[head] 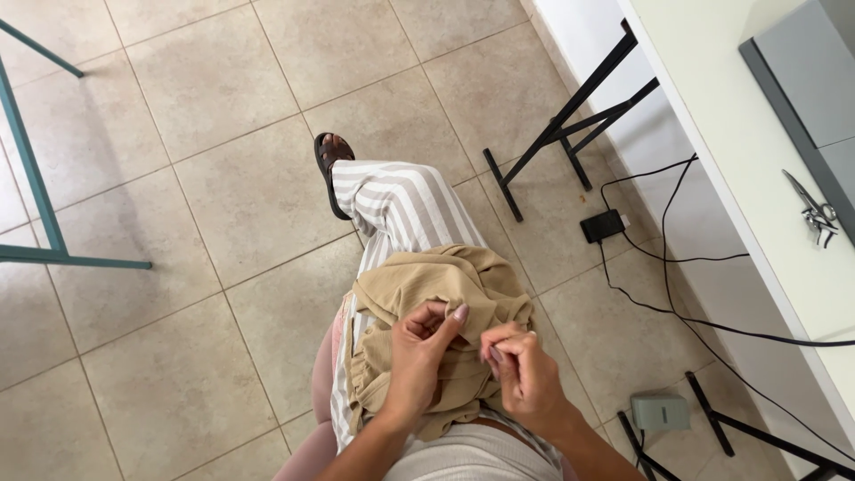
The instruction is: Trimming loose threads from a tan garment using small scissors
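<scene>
A crumpled tan ribbed garment (445, 294) lies on my lap, over striped grey-and-white trousers (401, 205). My left hand (419, 352) pinches a fold of the tan fabric between thumb and fingers. My right hand (525, 374) is right beside it, fingertips pressed together at the same spot on the cloth; whatever small thing it may hold is too small to make out. One foot in a dark sandal (329, 165) rests on the tiled floor.
A white table (757, 178) runs along the right with a grey machine (802, 98) and metal scissors (812, 212) on it. Black trestle legs (570, 125), black cables, a power adapter (603, 225) and a grey foot pedal (661, 412) sit beneath. A teal frame (36, 196) stands at left.
</scene>
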